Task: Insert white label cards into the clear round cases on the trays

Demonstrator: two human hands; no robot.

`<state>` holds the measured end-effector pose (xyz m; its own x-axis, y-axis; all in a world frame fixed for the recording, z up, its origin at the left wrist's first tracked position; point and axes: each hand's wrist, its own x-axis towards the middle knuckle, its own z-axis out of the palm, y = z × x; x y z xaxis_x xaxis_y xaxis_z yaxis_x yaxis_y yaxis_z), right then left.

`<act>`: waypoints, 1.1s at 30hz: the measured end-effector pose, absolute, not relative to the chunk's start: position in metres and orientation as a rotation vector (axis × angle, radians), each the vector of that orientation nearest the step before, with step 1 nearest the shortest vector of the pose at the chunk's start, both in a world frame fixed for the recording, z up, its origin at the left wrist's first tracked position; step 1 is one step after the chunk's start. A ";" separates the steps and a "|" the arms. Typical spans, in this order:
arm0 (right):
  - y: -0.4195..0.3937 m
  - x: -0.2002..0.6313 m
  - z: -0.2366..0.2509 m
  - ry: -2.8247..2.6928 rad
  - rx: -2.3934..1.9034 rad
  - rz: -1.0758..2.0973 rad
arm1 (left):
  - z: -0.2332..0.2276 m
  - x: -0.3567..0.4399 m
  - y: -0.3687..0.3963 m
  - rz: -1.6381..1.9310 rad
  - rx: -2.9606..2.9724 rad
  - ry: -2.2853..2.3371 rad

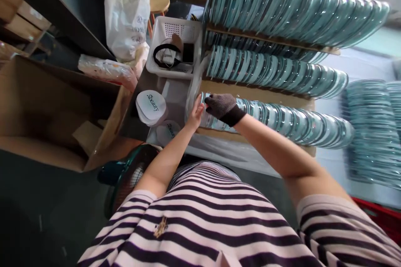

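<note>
At the left end of the near row of clear glass discs [300,123], possibly lids or plates standing on edge, both hands meet at the endmost rims. The bare left hand [195,113] is at the outer side, its fingers raised close together against or just beside the end disc; the right hand [222,106], in a dark dotted glove, is bent over the row from the right, fingers curled narrow. Whether either hand grips a disc, I cannot tell, since the glove covers the contact. The step in hand looks like handling or aligning the end pieces; the next move would call for a light hold by the rim, without tipping the neighbours.

Beyond the row lies a strip of brown cardboard [260,94], then a second row of glass discs [275,71], with taller rows farther off. More glass is stacked at the right [372,133]. Left of the hands are round white cards printed "beauty" [151,106], and beyond them a white plastic basket [152,66]. Farther left stands an open cardboard box [59,104].
</note>
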<state>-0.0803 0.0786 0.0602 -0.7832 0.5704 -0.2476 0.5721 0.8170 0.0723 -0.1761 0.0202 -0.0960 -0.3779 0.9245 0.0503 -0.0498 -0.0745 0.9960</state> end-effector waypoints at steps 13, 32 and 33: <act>-0.008 -0.031 -0.046 2.701 1.035 -0.423 | -0.092 -0.180 0.020 1.604 1.013 1.516; 0.159 -0.077 0.078 2.497 0.807 0.018 | -0.045 -0.175 0.015 1.234 1.855 1.756; 0.152 -0.071 0.080 2.528 0.806 0.018 | -0.045 -0.175 0.015 1.232 1.852 1.750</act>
<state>-0.0711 0.1520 0.0797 -0.7094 0.5484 -0.4427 0.5421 0.8260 0.1547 -0.1755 0.0150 -0.0451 -0.1165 0.9230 0.3667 0.6564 -0.2055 0.7259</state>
